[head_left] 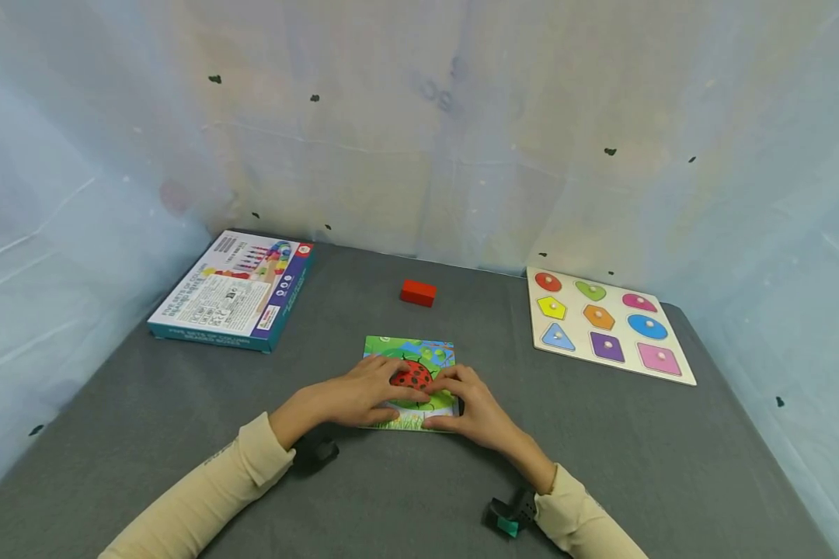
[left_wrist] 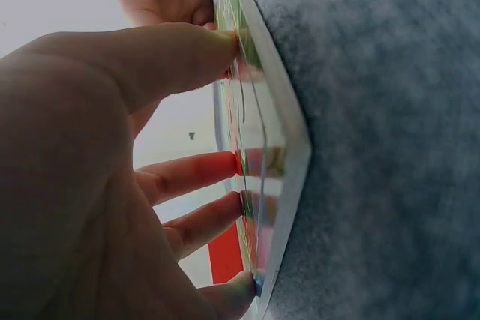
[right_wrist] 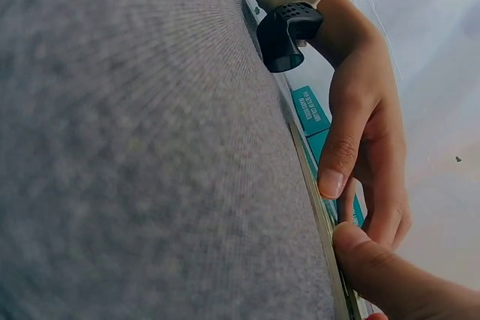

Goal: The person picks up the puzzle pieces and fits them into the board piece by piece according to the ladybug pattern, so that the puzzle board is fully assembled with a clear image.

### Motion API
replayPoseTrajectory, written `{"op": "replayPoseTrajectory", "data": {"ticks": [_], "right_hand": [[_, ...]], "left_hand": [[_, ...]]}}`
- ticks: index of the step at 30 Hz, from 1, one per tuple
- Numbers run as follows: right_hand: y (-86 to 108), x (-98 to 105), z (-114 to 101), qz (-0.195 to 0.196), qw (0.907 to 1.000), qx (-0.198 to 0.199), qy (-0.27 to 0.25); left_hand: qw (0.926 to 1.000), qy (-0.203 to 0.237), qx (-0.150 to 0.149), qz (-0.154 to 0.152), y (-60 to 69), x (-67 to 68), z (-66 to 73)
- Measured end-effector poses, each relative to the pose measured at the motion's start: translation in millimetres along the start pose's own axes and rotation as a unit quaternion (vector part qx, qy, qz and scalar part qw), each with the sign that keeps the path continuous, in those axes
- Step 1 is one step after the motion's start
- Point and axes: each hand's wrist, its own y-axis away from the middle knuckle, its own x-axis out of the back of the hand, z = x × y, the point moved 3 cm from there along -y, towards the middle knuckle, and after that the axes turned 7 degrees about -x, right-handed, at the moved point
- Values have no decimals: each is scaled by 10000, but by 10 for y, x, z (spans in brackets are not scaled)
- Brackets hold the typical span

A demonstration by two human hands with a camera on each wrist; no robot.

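A small square picture puzzle (head_left: 398, 346) with a red spotted ladybug on green lies flat on the dark grey table. My left hand (head_left: 363, 392) rests on its left part with fingers spread; in the left wrist view the thumb and fingertips (left_wrist: 225, 211) touch its glossy surface. From the right, my right hand (head_left: 478, 411) touches the puzzle with bent fingers, its thumb close to the near edge. In the right wrist view both thumbs lie near the board's thin edge (right_wrist: 321, 219). Part of the picture is hidden under the hands.
A red block (head_left: 418, 293) lies beyond the puzzle. At the back left is a flat toy box (head_left: 213, 307); at the back right, a shape board (head_left: 569, 310) with knobbed coloured pieces. Pale sheeting (head_left: 419, 140) encloses the table (head_left: 391, 497). Dark wrist devices (head_left: 510, 516) sit below the forearms.
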Motion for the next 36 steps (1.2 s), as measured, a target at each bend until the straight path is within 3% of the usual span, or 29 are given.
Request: {"op": "replayPoseTrajectory", "data": {"ticks": [9,14,20,28,36], "right_hand": [[2,123,74,22,9996,100,265],[34,170,178,-219,9995,113,180],[43,162,216,-451,9988,145,82],[42,181,219,-453,9989,80,74],[66,129,234,-488,9984,150,253]], "left_hand": [[10000,-20,18,22,-3,21,9],[9999,120,58,-17,0,15,5],[9998,191,44,-21,6,17,4],[9994,327,111,-84,-18,10,-19],[9998,188,89,-36,-23,-12,-15]]}}
